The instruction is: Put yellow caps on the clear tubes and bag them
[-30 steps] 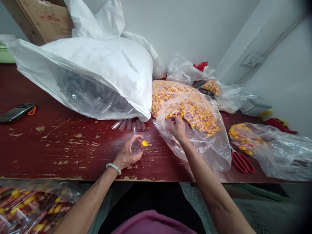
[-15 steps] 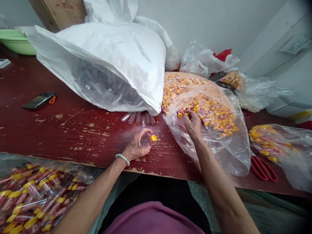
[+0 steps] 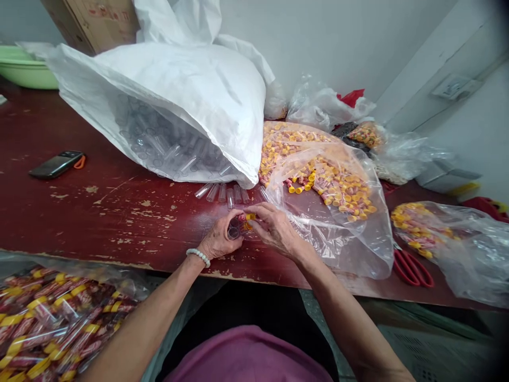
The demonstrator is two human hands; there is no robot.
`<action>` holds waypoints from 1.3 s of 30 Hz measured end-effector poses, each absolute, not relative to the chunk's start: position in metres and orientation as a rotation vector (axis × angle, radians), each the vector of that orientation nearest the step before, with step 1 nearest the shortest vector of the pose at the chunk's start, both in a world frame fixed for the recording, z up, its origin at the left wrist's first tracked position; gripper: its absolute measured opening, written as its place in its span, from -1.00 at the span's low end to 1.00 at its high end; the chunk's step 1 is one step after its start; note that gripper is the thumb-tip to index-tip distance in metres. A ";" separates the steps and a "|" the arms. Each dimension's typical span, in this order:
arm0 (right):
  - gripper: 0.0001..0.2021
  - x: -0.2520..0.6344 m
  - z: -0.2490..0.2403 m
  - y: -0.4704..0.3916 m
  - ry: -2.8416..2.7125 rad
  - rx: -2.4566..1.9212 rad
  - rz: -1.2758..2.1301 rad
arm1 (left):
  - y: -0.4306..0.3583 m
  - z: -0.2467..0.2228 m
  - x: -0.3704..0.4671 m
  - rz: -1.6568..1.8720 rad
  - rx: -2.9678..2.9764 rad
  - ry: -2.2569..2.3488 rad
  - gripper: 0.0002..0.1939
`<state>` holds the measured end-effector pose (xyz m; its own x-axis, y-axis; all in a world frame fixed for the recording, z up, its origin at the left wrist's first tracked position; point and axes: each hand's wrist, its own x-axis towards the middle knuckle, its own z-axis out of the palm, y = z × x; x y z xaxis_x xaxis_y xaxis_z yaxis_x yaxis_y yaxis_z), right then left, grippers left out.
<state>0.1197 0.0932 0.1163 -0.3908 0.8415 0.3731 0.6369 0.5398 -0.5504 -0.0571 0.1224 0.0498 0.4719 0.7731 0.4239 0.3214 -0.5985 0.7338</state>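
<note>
My left hand (image 3: 220, 236) is wrapped round several clear plastic tubes (image 3: 234, 229) above the red table (image 3: 159, 228). At the right end of those tubes, my right hand (image 3: 275, 227) pinches a yellow-capped piece (image 3: 249, 217) with a red and white wrapper. A second yellow cap shows just below it. Several loose clear tubes (image 3: 230, 198) lie beyond my left hand, at the mouth of a white sack (image 3: 238, 101) of tubes. Right of the sack, a clear plastic bag (image 3: 353, 254) holds many yellow-capped pieces (image 3: 350, 196).
A phone-like device (image 3: 59, 164) lies on the left, with a green basin (image 3: 27, 71) behind it. Red-handled scissors (image 3: 413, 269) and another bag of capped pieces (image 3: 421, 228) are on the right. Filled capped tubes (image 3: 51, 323) sit in a bag at lower left.
My right hand has moved left from the open bag to the tubes in my left hand, bringing a yellow-capped piece. The view has shifted slightly.
</note>
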 end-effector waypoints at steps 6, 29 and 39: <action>-0.69 0.116 0.110 0.121 -1.791 -1.215 0.394 | 0.123 0.048 -0.057 0.990 2.108 0.937 -0.44; -0.77 0.224 0.043 0.211 -1.566 -1.941 0.060 | 0.123 0.048 -0.054 0.929 2.108 0.947 -0.53; -0.78 0.156 0.104 0.083 -1.669 -1.329 0.333 | 0.122 0.049 -0.054 0.925 2.119 0.963 -0.54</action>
